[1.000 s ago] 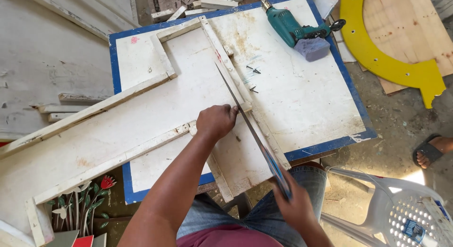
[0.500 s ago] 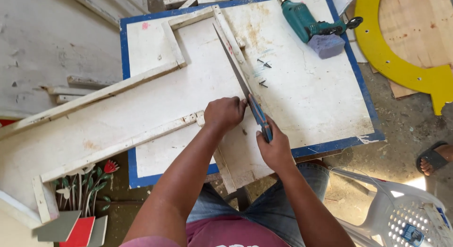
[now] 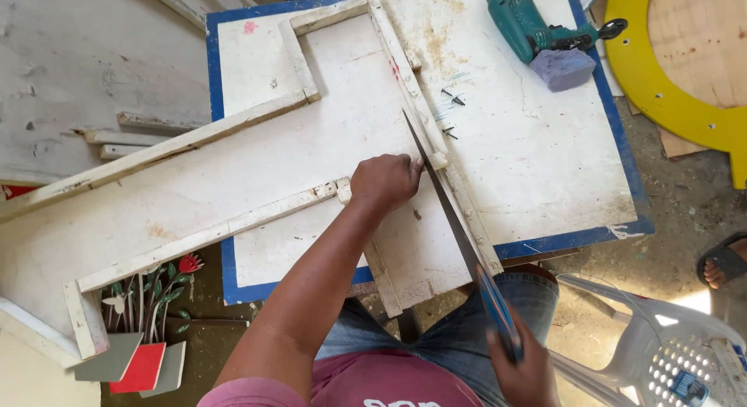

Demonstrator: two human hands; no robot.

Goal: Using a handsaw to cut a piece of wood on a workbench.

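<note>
The right hand (image 3: 523,370), lowest in view, grips the blue handle of a handsaw (image 3: 455,224), fingers closed around it; its blade slants up across a white wooden slat (image 3: 424,115); the left hand (image 3: 384,181), fingers curled shut, presses on that slat where the blade crosses; the slat lies on a white board with blue edges (image 3: 545,181); farther off rest loose screws (image 3: 451,99) and a green power drill (image 3: 537,29).

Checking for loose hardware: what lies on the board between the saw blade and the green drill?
In the head view, a few dark screws lie on the white board between the saw blade and the green drill.
</note>
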